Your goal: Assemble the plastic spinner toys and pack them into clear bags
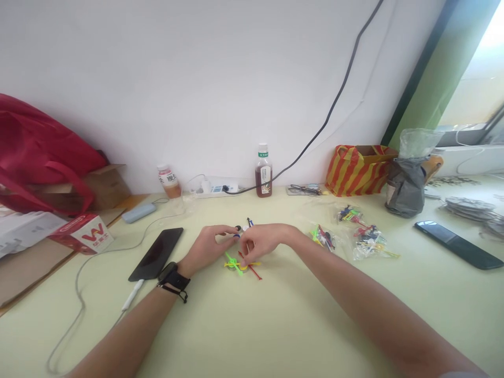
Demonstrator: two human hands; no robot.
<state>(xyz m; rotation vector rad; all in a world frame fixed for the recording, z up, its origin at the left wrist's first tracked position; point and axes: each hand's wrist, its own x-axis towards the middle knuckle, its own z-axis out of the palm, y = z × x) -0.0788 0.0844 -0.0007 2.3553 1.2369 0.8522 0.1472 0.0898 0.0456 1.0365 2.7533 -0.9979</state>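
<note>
My left hand (210, 244), with a dark watch on its wrist, has thumb and forefinger closed at a small dark round plastic piece (238, 229). Beside it, my right hand (263, 241) is curled, its fingertips pinched down at a yellow plastic piece (244, 266) with long thin arms. A bright green piece (232, 262) of similar shape lies against the yellow one on the table. Red arms (255, 272) stick out to the right, under or beside the yellow piece. Blue and white parts behind my right hand are mostly covered by its fingers.
Clear bags of coloured plastic parts (369, 242) lie to the right, near a phone (459, 245). On the left rest a charging phone (156, 254) and a red-and-white box (82, 233). A drink bottle (263, 173) and power strip (216, 188) stand by the wall.
</note>
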